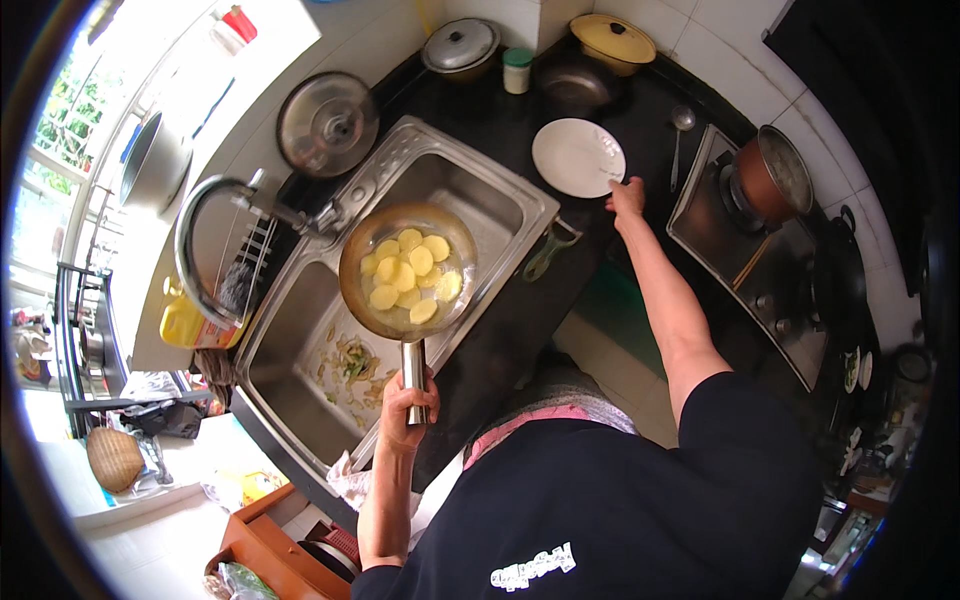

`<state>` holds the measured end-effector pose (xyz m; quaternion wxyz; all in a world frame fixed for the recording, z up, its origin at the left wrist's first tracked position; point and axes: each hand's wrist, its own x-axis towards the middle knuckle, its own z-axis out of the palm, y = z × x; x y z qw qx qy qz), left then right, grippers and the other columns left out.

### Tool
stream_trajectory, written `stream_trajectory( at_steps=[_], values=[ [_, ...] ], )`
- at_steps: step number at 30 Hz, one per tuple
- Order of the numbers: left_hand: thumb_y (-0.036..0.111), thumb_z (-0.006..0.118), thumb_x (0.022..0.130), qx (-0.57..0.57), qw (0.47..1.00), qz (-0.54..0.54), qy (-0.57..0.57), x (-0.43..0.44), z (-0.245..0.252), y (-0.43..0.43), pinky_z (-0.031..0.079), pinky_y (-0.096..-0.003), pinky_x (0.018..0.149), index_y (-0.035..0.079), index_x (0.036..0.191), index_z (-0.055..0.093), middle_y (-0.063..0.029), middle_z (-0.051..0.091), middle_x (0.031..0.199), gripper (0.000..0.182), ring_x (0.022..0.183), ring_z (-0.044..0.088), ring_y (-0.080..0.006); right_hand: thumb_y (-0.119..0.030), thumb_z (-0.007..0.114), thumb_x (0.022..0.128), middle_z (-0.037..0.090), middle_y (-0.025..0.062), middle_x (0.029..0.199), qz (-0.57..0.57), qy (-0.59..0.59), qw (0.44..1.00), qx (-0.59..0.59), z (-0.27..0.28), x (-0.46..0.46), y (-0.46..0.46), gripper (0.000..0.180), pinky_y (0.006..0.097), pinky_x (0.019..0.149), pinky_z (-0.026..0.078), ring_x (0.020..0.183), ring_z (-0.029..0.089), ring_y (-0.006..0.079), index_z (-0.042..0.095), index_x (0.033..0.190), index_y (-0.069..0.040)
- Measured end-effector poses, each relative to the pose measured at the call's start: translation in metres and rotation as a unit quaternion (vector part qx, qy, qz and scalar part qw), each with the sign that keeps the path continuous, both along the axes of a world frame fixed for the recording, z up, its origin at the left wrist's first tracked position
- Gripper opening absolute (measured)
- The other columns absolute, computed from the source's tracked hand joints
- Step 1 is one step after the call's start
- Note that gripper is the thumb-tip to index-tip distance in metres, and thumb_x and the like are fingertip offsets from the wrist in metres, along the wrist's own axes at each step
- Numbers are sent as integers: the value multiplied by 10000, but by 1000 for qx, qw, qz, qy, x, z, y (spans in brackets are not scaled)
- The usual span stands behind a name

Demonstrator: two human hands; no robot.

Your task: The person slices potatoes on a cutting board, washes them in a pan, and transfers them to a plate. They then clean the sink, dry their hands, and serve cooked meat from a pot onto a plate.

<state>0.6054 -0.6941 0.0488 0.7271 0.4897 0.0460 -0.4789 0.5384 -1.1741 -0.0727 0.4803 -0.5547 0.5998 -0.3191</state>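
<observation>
My left hand [409, 405] is closed around the metal handle of a frying pan [352, 255], which I hold over the divider of the double sink. Round, pale yellow slices [405, 276], which look like potato, lie in clear liquid in the pan. At the near right rim of a white plate [574, 156] is my right hand [627, 201], its thumb over the edge; whether the fingers grip it is hard to tell. The plate is on the black counter. A green-handled peeler [549, 255] lies between the sink and the plate.
Peelings [352, 364] lie in the left basin of the steel sink [277, 405], beside a curved faucet [184, 240]. To the right, a brown pot [765, 180] and chopsticks [752, 262] are on the gas stove [705, 217]. A ladle [676, 150] lies beside it. Lidded pots [461, 45] stand behind.
</observation>
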Motion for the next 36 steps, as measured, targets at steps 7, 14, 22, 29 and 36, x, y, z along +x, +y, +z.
stream_trajectory(
  at_steps=[7, 14, 22, 29, 36],
  values=[
    [73, 561, 554, -24, 993, -109, -36, 26, 19, -155, 373, -281, 402, -55, 944, 495, -100, 491, 559, 416, 385, 431, -189, 70, 508, 709, 597, 131, 684, 81, -108, 988, 76, -13, -12, -21, 202, 312, 359, 462, 464, 589, 208, 520, 907, 31],
    [68, 568, 589, -121, 971, -204, -28, 76, 11, -322, 352, -277, 430, -53, 946, 478, -94, 487, 602, 387, 424, 430, -182, 56, 543, 738, 604, 123, 708, 114, -112, 982, 102, 3, -61, -7, 166, 299, 380, 465, 476, 592, 194, 509, 899, 40],
    [35, 563, 626, -107, 965, -240, 20, 106, -21, -432, 394, -285, 489, -53, 891, 481, -91, 508, 625, 291, 504, 466, -190, 44, 537, 792, 612, 125, 780, 127, -142, 970, 154, 7, -90, -4, 194, 276, 435, 507, 534, 603, 178, 484, 979, 48],
    [38, 558, 653, -80, 964, -249, 52, 115, -37, -457, 363, -279, 476, -14, 909, 478, -75, 499, 622, 273, 493, 465, -183, 25, 518, 831, 598, 117, 812, 126, -169, 962, 175, 11, -89, -5, 205, 280, 481, 522, 563, 592, 177, 460, 1028, 33],
    [83, 578, 708, -69, 965, -250, -38, 119, -55, -457, 395, -267, 439, -15, 900, 515, -62, 529, 653, 225, 512, 503, -151, -43, 548, 852, 594, 108, 810, 139, -198, 957, 161, -4, -81, -5, 216, 302, 496, 539, 584, 605, 196, 478, 1051, 3]
  ],
)
